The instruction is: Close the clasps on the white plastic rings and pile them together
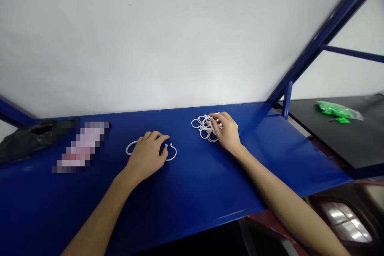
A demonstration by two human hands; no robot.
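My left hand (148, 152) is low over the blue tabletop, its fingers spread and the thumb apart from the index finger. Beside its thumb lies a white C-shaped curtain ring (175, 154) with small knobs at its open ends. Another white ring (127, 149) shows past the far side of this hand, partly covered by it. My right hand (228, 132) reaches into a loose pile of white rings (205, 127), thumb and index fingertips close together on a ring there. The palm hides part of the pile.
Black plastic (27, 138) and a blurred pinkish packet (85, 142) lie on the blue table (192, 192) at left. A blue metal frame (288, 98) rises at right. Beyond it, a clear bag of green pieces (337, 109) rests on a black table (336, 144). A white wall stands behind.
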